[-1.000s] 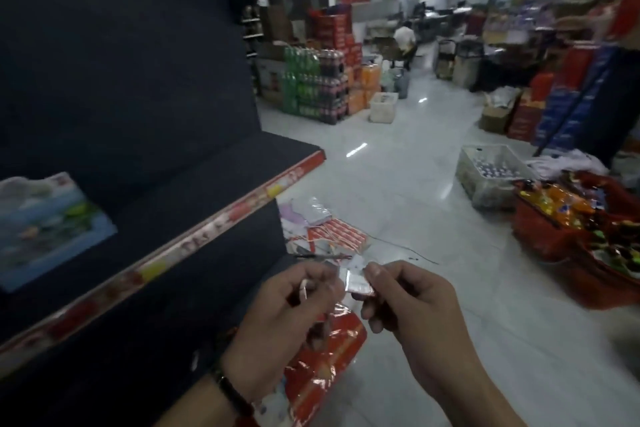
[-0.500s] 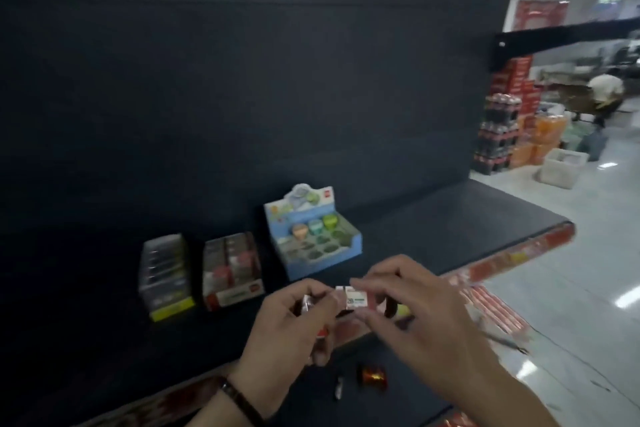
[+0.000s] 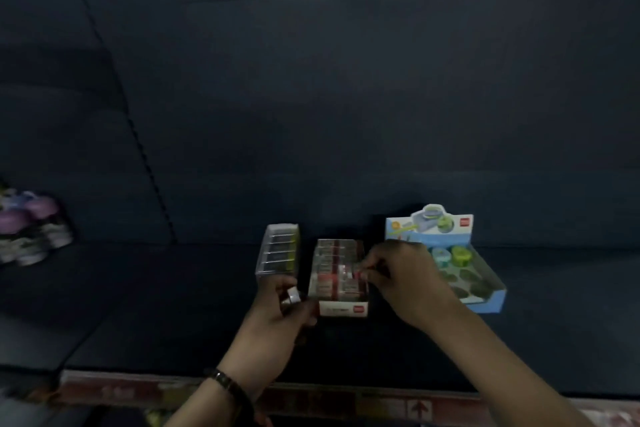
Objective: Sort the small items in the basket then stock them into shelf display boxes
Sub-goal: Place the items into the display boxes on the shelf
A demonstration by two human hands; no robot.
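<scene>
Stocking is partway: right hand (image 3: 405,281) pinches a small packet (image 3: 358,274) over the middle box (image 3: 341,307), left hand (image 3: 277,319) grips a spare packet (image 3: 293,295); blue box (image 3: 485,303) looks half-empty.

- Small item (image 3: 293,295) held in my left hand (image 3: 277,315): blurred, mostly covered by my fingers, kind not tellable.
- Piece (image 3: 360,274) pinched by my right hand (image 3: 398,274) over the red display box (image 3: 337,270): too small to tell.
- Clear box (image 3: 278,250), 11 o'clock: near end hidden behind my left hand.
- Blue display box (image 3: 485,291), 2 o'clock: left side hidden by my right hand.
- Purple-topped goods (image 3: 27,229), 9 o'clock: blurred, cut by the edge.
- Shelf strip (image 3: 346,402), 6 o'clock: print unreadable.
</scene>
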